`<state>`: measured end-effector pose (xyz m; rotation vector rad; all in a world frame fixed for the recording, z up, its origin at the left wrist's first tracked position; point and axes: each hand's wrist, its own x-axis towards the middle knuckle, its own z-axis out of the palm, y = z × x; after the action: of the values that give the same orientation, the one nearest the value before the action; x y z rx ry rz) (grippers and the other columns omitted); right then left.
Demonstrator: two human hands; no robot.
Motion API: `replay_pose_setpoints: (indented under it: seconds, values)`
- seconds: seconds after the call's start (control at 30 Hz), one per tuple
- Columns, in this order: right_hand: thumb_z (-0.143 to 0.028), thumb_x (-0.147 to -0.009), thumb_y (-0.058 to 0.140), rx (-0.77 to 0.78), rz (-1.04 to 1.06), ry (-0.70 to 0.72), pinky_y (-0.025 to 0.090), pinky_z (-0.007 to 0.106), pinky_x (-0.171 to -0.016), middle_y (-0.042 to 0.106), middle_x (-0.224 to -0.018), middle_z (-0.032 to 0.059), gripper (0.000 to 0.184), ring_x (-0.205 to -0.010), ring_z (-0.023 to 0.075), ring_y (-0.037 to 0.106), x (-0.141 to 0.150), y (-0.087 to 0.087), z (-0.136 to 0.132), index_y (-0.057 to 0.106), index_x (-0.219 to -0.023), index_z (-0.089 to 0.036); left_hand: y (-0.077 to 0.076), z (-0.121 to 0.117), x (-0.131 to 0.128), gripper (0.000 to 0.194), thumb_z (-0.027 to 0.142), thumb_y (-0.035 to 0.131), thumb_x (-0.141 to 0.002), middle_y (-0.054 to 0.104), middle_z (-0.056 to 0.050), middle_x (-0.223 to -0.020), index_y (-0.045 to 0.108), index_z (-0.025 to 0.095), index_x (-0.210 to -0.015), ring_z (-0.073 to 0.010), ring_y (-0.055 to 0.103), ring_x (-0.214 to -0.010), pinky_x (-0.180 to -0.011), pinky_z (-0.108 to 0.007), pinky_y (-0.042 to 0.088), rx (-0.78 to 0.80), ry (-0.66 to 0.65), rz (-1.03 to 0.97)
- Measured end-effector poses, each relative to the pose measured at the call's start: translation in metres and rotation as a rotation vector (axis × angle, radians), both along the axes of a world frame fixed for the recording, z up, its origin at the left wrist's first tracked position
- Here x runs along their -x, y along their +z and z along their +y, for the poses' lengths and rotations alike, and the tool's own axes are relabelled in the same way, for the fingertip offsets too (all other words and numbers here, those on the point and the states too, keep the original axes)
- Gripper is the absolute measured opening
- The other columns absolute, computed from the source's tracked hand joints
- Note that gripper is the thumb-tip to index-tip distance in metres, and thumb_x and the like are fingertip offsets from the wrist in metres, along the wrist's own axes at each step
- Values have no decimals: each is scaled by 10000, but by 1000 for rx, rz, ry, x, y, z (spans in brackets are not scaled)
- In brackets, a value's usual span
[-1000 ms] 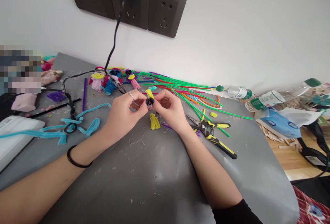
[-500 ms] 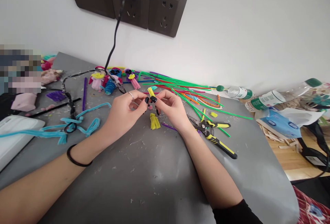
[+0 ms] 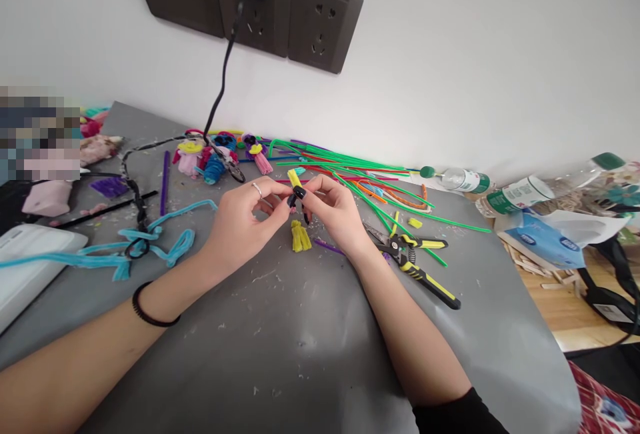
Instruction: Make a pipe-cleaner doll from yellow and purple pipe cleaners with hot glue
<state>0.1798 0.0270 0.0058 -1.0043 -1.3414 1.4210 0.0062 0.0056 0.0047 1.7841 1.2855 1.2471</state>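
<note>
Two bare hands meet at the centre of my clock face, fingertips almost touching. The left hand (image 3: 245,221) comes in from eight o'clock, thumb and forefinger pinched at the lower end of the yellow piece (image 3: 293,177); the fingers hide how much of it they hold. I see the right hand (image 3: 333,214) arriving from four o'clock, its thumb and fingers closed on the same piece, which pokes out at twelve, tilted slightly left, between the hands and just beyond the thumbs.

Nearest me, the hair tie (image 3: 150,314) rings the left wrist. At six, just below the fingertips, the tuft (image 3: 301,237) lies on the table (image 3: 300,341). The pliers (image 3: 415,261) lie at four, beside the right wrist, handles spread. The blue stems (image 3: 170,247) curl at eight, left of the left hand.

Farther off, I have the dolls (image 3: 213,161) at ten, the green stems (image 3: 350,157) fanned from one to three, and the bottles (image 3: 520,194) at three. Farthest, at twelve, the sockets (image 3: 323,21) sit on the wall (image 3: 440,61).
</note>
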Motion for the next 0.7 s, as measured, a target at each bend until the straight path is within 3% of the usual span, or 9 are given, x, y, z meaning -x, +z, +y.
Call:
replay_pose_setpoints:
  seconds: [0.4, 0.7]
  values:
    - [-606, -724, 871, 19, 19, 58, 444, 267, -585, 590, -666, -47, 490, -577, 98, 513, -1, 1, 0, 581, -729, -211, 2, -1, 0, 123, 307, 609, -851, 756, -32, -821, 686, 215, -874, -181, 699, -702, -680, -306, 591, -34, 10, 8]
    - [-593, -724, 879, 46, 55, 45, 461, 277, -604, 587, -644, -46, 467, -579, 109, 520, -3, -5, 3, 606, -761, -217, 4, -3, 0, 207, 368, 638, -862, 795, -66, -950, 733, 206, -948, -202, 731, -785, -693, -313, 620, 29, 6, -41]
